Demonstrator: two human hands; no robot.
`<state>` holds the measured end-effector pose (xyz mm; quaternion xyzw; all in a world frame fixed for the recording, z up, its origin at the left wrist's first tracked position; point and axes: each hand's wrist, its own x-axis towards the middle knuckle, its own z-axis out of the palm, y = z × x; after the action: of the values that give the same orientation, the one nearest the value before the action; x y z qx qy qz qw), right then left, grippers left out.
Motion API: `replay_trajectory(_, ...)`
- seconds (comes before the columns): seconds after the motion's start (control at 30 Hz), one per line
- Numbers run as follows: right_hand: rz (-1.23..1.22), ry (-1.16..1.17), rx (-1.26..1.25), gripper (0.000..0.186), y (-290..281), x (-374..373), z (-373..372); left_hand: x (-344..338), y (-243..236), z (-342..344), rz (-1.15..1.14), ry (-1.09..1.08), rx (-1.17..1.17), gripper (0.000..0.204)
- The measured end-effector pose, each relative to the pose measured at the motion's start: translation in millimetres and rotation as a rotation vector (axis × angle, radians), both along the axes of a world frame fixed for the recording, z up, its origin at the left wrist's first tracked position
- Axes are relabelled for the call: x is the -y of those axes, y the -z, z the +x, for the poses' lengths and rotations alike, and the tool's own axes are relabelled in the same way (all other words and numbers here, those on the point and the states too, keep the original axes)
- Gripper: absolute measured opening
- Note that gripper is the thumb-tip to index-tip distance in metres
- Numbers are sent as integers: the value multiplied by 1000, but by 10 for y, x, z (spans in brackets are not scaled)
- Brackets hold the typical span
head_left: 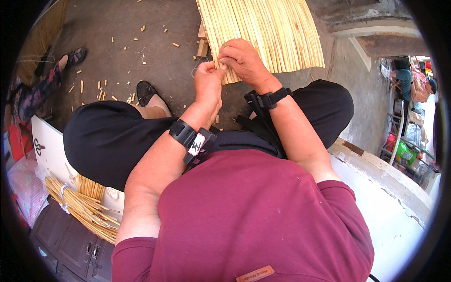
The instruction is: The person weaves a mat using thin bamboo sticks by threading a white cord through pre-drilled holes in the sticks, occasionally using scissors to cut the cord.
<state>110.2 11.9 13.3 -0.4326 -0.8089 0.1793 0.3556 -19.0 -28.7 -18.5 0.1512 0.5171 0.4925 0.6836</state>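
A mat of pale reed sticks (272,33) lies in front of me, its left edge at my fingers. My left hand (209,82) has thumb and fingers pinched together at the mat's lower left edge. My right hand (242,61) is bent over the same edge just right of it, fingers closed and almost touching the left hand's. A thin thread (192,73) loops down beside my left fingers; what exactly each pinch holds is too small to tell. Small wooden blocks (203,48) show beside the mat.
Short stick offcuts (100,94) scatter over the floor (117,28). Black scissors (38,146) lie on a white board at left, above a bundle of long sticks (82,209). A co-worker's leg (26,101) is at far left; another person (416,84) sits at far right beside clutter.
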Motion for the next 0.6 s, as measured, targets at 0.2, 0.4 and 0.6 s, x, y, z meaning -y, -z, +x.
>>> replay_trajectory(0.2,-26,-27,114,8,-40,-42,-29,-94,53,-81,56,66,-152,14)
replay_trajectory(0.4,100,13,115,9,56,-74,-117,-225,-39,-206,22,249,-230,11)
replay_trajectory(0.6,216,36,53,13,-83,-145,-191,-347,-178,-278,35,268,-257,13)
